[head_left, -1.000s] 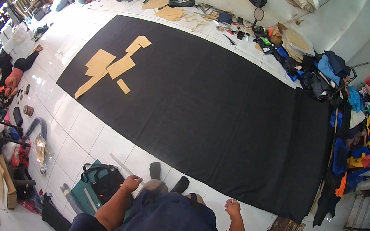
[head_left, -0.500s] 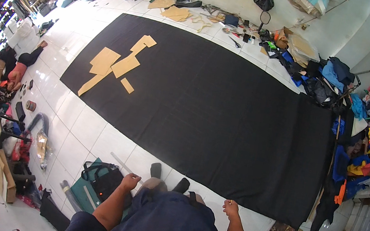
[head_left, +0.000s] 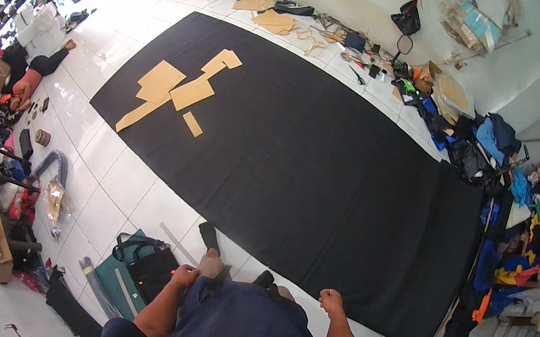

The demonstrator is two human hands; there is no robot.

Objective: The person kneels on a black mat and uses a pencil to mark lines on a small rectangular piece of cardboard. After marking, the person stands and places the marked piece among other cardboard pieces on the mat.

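Note:
A wide black cloth (head_left: 299,166) lies spread over the tiled floor in front of me. On its far left part rest several tan card pattern pieces (head_left: 192,93), some overlapping, with a small strip (head_left: 192,124) apart from them. My left hand (head_left: 185,275) hangs by my left leg with its fingers curled; a tiny orange spot shows at it, too small to name. My right hand (head_left: 331,301) is held over the near edge of the cloth, fingers closed in a pinch. What it may hold is too small to make out.
Left of my feet, a black bag (head_left: 150,268) lies on a green mat (head_left: 116,278), near a clear ruler (head_left: 177,244). A person (head_left: 34,77) lies on the floor at far left. Piled fabrics (head_left: 523,232) line the right; scissors (head_left: 357,76) lie beyond the cloth.
My left foot has stepped forward to the cloth's near edge. The view has shifted a little, and both hands stay low at my sides with fingers closed. The pattern pieces lie as before.

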